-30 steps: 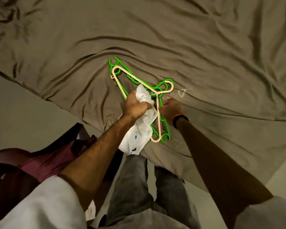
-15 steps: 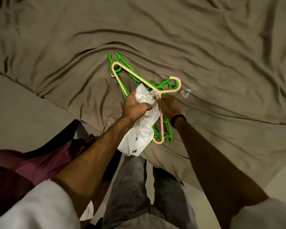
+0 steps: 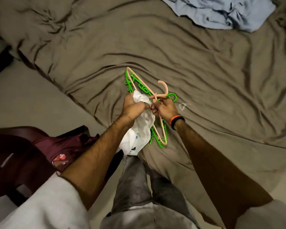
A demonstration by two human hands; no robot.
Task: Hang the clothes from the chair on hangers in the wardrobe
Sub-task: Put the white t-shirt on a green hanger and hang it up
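Over the bed (image 3: pixel 205 80), my left hand (image 3: pixel 133 108) bunches the white shirt (image 3: pixel 139 134); my right hand (image 3: pixel 164 108) pinches the peach hanger (image 3: pixel 163 95), green hangers (image 3: pixel 144 87) seemingly underneath.

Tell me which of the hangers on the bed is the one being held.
The peach hanger: the right hand grips it at the neck below its hook. The green hangers lie beneath it on the bedsheet, untouched. The left hand holds the white garment.
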